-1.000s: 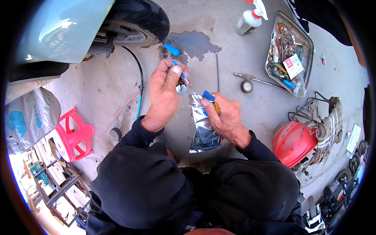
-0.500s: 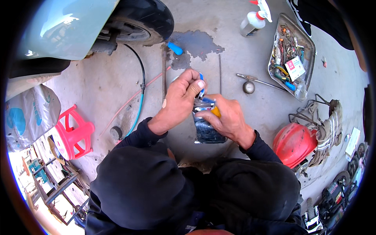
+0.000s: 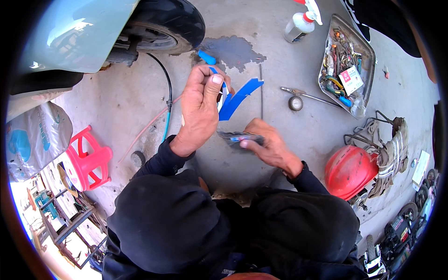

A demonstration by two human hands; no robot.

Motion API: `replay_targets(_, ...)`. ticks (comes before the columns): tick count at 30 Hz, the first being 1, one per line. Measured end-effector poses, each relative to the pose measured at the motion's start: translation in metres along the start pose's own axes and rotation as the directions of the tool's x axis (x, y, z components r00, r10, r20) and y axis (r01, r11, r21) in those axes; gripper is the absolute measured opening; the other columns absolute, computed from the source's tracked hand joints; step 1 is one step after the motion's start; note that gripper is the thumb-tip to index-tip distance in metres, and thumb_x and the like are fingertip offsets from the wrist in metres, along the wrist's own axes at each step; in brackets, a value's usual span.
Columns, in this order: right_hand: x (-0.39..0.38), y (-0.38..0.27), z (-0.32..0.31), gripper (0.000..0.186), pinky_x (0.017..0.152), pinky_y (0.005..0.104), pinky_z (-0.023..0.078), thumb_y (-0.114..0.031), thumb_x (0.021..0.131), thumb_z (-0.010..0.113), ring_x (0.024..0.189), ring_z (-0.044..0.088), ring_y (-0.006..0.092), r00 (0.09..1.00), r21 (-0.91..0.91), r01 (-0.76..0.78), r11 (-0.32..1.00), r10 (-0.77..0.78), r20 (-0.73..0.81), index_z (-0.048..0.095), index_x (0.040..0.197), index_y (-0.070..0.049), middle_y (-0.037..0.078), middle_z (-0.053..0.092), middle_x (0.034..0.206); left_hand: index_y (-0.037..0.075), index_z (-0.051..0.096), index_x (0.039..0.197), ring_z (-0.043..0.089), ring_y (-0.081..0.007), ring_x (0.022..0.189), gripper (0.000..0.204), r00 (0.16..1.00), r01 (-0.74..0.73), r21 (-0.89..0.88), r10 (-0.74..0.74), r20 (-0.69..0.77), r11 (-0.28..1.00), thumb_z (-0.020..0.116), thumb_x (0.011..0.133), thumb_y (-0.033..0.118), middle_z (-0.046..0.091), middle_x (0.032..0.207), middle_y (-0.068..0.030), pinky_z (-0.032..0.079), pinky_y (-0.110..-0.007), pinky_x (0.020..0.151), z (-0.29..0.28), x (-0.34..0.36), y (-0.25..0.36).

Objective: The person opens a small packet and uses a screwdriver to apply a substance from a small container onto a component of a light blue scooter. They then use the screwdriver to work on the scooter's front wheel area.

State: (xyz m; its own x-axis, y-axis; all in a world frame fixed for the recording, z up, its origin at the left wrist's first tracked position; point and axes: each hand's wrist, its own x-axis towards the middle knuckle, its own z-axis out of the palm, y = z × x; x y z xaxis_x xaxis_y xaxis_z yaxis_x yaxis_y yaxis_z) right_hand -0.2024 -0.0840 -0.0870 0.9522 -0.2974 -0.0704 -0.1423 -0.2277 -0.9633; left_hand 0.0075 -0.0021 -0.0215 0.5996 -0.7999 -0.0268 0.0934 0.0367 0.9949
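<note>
In front of me my left hand (image 3: 201,100) is closed, thumb over fingers, on a flat blue strip (image 3: 241,99). The strip bends into a V, and its free end points up and right. Some white shows beside my fingers; what it belongs to I cannot make out. Lower and to the right, my right hand (image 3: 268,148) pinches a dark, crumpled plastic pouch (image 3: 241,137) with a small coloured label. The pouch is turned nearly edge-on, so its contents are hidden. The two hands are apart, both above the concrete floor.
A tyre (image 3: 184,25) under a pale vehicle panel stands at upper left, near a blue handle (image 3: 206,57). To the right lie a pressure gauge (image 3: 295,103), a tool tray (image 3: 372,63), a spray bottle (image 3: 298,28) and a red dome-shaped thing (image 3: 350,171). A pink stool (image 3: 92,156) is at left.
The blue strip has come away from the pouch and opened out in my left hand, which moved slightly left. My right hand has tipped the pouch from hanging flat to nearly edge-on.
</note>
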Motion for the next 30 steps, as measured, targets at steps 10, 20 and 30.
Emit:
replay_targets(10, 0.022, -0.025, -0.014, 0.037, 0.093, 0.0322, 0.051, -0.021, 0.094, 0.081, 0.107, 0.064, 0.0134, 0.94, 0.818, 0.008, 0.575, 0.276, -0.203, 0.071, 0.121, 0.003, 0.004, 0.071, 0.118, 0.003, 0.057, 0.106, 0.059, -0.0075, 0.082, 0.009, 0.981, 0.121, 0.095, -0.134, 0.141, 0.988, 0.053, 0.111, 0.01, 0.061, 0.085, -0.0009, 0.049, -0.027, 0.071, 0.002, -0.007, -0.021)
replay_targets(20, 0.008, -0.009, 0.004, 0.03, 0.088, 0.0302, 0.052, -0.011, 0.095, 0.08, 0.097, 0.067, 0.0131, 0.805, 0.77, 0.163, 0.617, 0.369, -0.466, 0.069, 0.122, -0.002, 0.004, 0.073, 0.109, 0.008, 0.051, 0.109, 0.051, -0.0137, 0.08, 0.008, 0.935, 0.214, -0.622, -0.343, -0.093, 0.753, 0.049, 0.112, 0.015, 0.053, 0.094, -0.0027, 0.045, -0.03, 0.069, -0.021, -0.003, -0.009)
replay_targets(30, 0.002, 0.01, -0.013, 0.036, 0.093, 0.0322, 0.052, -0.011, 0.092, 0.083, 0.101, 0.067, 0.0152, 0.856, 0.739, 0.113, 0.664, 0.312, -0.412, 0.068, 0.123, 0.0, 0.005, 0.072, 0.111, 0.007, 0.059, 0.111, 0.035, -0.0024, 0.057, 0.011, 0.943, 0.32, -0.186, -0.292, 0.16, 0.929, 0.052, 0.102, 0.005, 0.059, 0.096, -0.0016, 0.026, -0.021, 0.047, -0.039, -0.007, 0.018)
